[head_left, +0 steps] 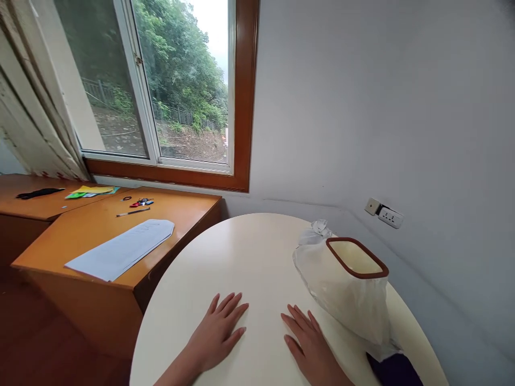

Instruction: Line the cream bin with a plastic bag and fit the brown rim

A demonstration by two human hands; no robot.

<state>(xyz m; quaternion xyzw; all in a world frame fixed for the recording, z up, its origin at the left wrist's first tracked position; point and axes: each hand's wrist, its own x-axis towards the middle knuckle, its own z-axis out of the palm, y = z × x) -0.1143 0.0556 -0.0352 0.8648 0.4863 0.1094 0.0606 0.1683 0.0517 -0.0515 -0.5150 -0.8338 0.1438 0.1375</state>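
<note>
My left hand (pixel 219 329) lies palm down on the round cream table (pixel 249 246), fingers spread, with nothing in it. To its right, my right hand (pixel 306 340) also rests flat on the tabletop, its fingers apart and holding nothing. Just beyond the right hand stands a bin-like container with a brown rim (pixel 357 276), draped in a translucent white plastic bag (pixel 341 303). The bag is bunched up at the back left, and neither hand touches it. A dark purple item (pixel 394 370) lies by the bag at the lower right, partly cut off by the frame.
On the left, a wooden desk (pixel 96 236) holds a stack of white paper (pixel 124 249), a pen (pixel 132 212), small red and blue items (pixel 142 202), colored papers (pixel 92 191) and a black item (pixel 40 193). A wall socket (pixel 390 216) sits at right, beyond the table.
</note>
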